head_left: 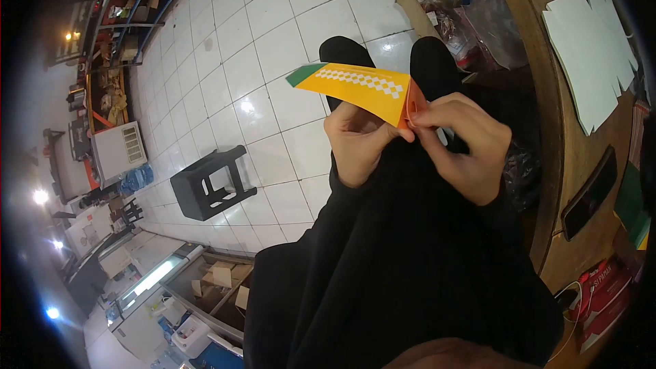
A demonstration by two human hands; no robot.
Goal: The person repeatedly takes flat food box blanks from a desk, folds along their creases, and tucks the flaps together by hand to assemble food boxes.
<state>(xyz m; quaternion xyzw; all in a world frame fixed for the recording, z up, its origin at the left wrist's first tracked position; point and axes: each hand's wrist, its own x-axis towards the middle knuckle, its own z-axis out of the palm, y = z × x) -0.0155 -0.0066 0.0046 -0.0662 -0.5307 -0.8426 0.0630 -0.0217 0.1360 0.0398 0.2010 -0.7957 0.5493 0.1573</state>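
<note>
Above my lap I hold a printed paper carton point(362, 87), yellow with white diamonds, green at its far left end and orange on the near right end. My left hand point(359, 145) grips it from below, its thumb by the lower corner and other fingers partly hidden behind the yellow panel. At the orange end flap, my right hand point(468, 138) pinches the edge between thumb and fingertips. The carton is tilted, and its underside cannot be seen.
A wooden table point(547, 89) on the right bears white die-cut sheets point(588, 55), a dark phone point(590, 193) and red packs point(605, 294). Plastic bags point(471, 24) lie beneath it. A black stool point(212, 181) stands on the tiled floor point(273, 130); shelves point(137, 14) line the far side.
</note>
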